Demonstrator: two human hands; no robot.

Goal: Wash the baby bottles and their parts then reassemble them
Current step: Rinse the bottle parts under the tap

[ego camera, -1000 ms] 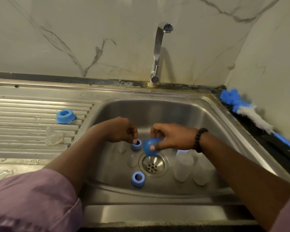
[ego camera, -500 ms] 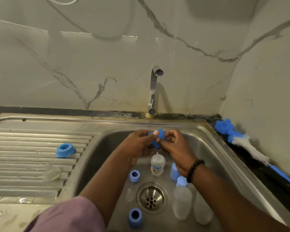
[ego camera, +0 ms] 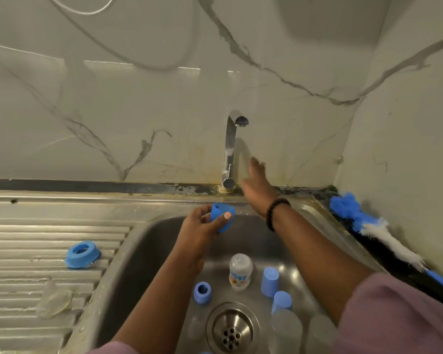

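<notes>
Holding cap [ego camera: 221, 217] pinched in left hand [ego camera: 202, 227] under tap [ego camera: 230, 152], ready to rinse; right hand [ego camera: 257, 186] spread, reaching for its lever.

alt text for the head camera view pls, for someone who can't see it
Over a steel sink, a person's left hand grips a blue cap while the right hand, fingers open, reaches toward the tap. A small bottle and more blue parts stand in the basin; a blue ring rests on the drainboard.
</notes>
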